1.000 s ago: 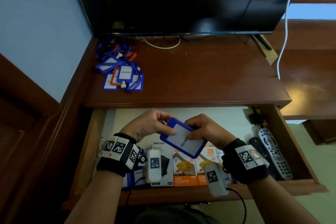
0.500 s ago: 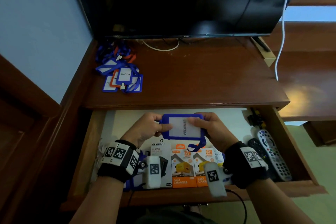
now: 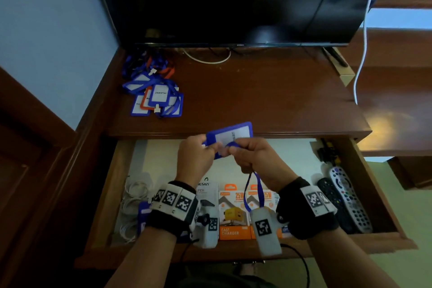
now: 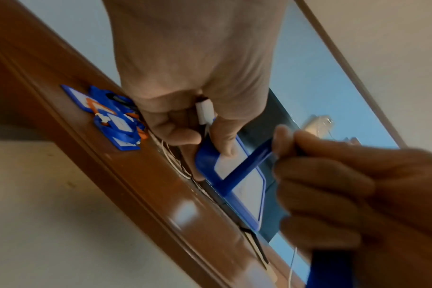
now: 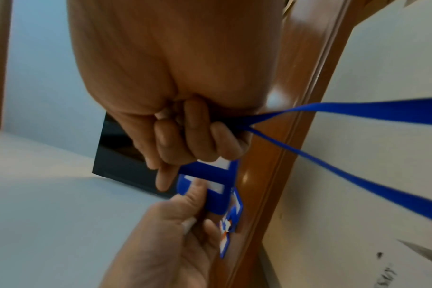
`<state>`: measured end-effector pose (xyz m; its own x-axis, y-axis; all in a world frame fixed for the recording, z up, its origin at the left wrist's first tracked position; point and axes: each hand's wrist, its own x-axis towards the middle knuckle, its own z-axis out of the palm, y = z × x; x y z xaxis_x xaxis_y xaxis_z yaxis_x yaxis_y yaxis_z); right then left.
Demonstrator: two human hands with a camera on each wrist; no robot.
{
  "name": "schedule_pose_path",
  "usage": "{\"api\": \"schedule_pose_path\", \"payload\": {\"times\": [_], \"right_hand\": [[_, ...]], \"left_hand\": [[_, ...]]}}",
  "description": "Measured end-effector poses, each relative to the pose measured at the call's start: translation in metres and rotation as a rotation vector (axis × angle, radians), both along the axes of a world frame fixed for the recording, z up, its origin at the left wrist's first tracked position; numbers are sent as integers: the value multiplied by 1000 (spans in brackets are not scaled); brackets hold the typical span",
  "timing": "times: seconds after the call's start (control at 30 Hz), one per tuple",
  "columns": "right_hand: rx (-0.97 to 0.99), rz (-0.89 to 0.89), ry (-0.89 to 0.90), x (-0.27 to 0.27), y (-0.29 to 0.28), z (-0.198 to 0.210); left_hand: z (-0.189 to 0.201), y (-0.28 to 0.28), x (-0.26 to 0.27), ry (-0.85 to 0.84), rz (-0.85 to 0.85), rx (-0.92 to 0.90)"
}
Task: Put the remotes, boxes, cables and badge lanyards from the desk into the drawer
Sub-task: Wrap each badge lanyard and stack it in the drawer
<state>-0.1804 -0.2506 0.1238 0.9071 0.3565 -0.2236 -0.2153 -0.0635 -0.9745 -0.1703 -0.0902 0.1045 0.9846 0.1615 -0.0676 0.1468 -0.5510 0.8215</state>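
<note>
Hands work above the open drawer (image 3: 364,170), near the counter's (image 3: 268,100) front edge: the left hand (image 3: 195,159) pinches a blue badge (image 3: 231,134) by its end, the right hand (image 3: 259,159) is curled round its strap (image 3: 251,190). More lanyards (image 3: 154,91) lie at the counter's back-left corner; boxes (image 3: 231,213), remotes (image 3: 346,201) and cables (image 3: 132,206) lie in the drawer.

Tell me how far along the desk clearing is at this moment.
Mostly done: remotes, charger boxes and white cables already lie in the drawer. In hand: the left hand holds a blue badge while the right hand grips its strap. Left: the lanyard pile on the desk.
</note>
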Motion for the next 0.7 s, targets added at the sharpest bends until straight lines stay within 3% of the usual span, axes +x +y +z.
{"api": "schedule_pose_path", "payload": {"times": [0.23, 0.37, 0.53, 0.7], "right_hand": [[98, -187, 69, 26, -16, 10], [102, -225, 92, 34, -23, 4], [-90, -100, 79, 37, -25, -3], [-179, 7, 20, 33, -17, -14]], "left_hand": [[3, 2, -1, 100, -298, 183], [16, 14, 9, 243, -466, 237], [29, 37, 25, 373, -567, -65], [33, 51, 28, 269, -527, -322]]}}
